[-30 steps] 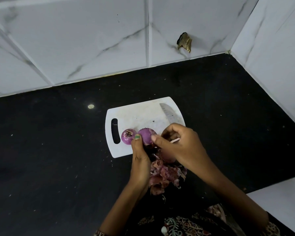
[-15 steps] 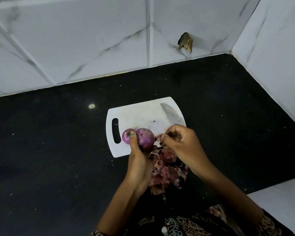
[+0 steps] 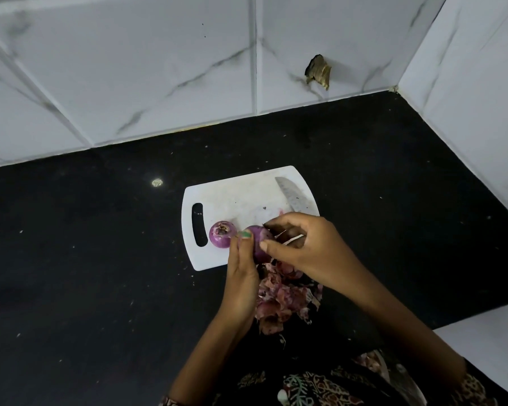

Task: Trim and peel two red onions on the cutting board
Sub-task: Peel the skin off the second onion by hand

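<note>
Clearly you are near the end: one red onion (image 3: 222,238) lies trimmed and bare on the cutting board (image 3: 241,197) at its 8 o'clock corner, beside the handle slot. Your left hand (image 3: 242,271) grips the second onion (image 3: 260,241) just over the board's near edge, while your right hand (image 3: 302,244) pinches at its top, seemingly working a last scrap of skin. At 6 o'clock a heap of peels (image 3: 285,300) lies on the black counter (image 3: 100,259). At 2 o'clock the knife (image 3: 292,194) rests on the board, its handle hidden by your right hand
</note>
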`<state>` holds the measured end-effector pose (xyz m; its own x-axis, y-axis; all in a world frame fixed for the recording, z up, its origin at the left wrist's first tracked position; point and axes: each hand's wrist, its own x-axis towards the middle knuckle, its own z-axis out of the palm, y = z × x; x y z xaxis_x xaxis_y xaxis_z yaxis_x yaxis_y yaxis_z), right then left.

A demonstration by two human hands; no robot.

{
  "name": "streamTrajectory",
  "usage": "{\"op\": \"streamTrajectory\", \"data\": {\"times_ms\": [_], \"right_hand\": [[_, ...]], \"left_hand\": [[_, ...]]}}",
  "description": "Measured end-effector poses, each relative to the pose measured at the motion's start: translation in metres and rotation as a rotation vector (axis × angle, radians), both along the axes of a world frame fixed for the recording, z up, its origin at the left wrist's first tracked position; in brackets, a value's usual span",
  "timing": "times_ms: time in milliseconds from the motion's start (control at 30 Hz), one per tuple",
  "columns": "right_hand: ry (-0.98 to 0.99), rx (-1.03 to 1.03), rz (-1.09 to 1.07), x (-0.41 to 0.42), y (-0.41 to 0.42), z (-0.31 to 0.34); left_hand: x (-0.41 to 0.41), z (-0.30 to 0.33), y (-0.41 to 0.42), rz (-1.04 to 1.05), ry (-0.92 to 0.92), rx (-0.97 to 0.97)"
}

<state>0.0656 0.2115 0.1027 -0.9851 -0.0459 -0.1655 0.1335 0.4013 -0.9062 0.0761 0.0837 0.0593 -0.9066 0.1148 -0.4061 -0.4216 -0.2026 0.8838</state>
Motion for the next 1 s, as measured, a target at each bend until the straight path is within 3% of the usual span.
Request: {"op": "streamTrajectory", "data": {"times_ms": [300, 567, 700, 800, 900, 1000], "right_hand": [[0.049, 0.068, 0.008, -0.002, 0.000, 0.005], [0.050, -0.090, -0.110, 0.001, 0.002, -0.001], [0.076, -0.038, -0.055, 0.006, -0.001, -0.002], [0.079, -0.088, -0.167, 0.001, 0.002, -0.008], [0.047, 0.043, -0.253, -0.003, 0.011, -0.019], [0.016, 0.140, -0.204, -0.001, 0.015, -0.021]], "left_hand": [[0.000, 0.001, 0.002, 0.020, 0.054, -0.056], [-0.003, -0.005, 0.001, 0.015, 0.033, 0.009], [-0.004, -0.007, -0.002, 0.014, 0.027, -0.003], [-0.003, -0.009, -0.003, 0.009, -0.021, 0.046], [-0.005, -0.011, -0.005, 0.008, -0.079, 0.160], [-0.007, -0.010, -0.006, 0.013, -0.074, 0.224]]}}
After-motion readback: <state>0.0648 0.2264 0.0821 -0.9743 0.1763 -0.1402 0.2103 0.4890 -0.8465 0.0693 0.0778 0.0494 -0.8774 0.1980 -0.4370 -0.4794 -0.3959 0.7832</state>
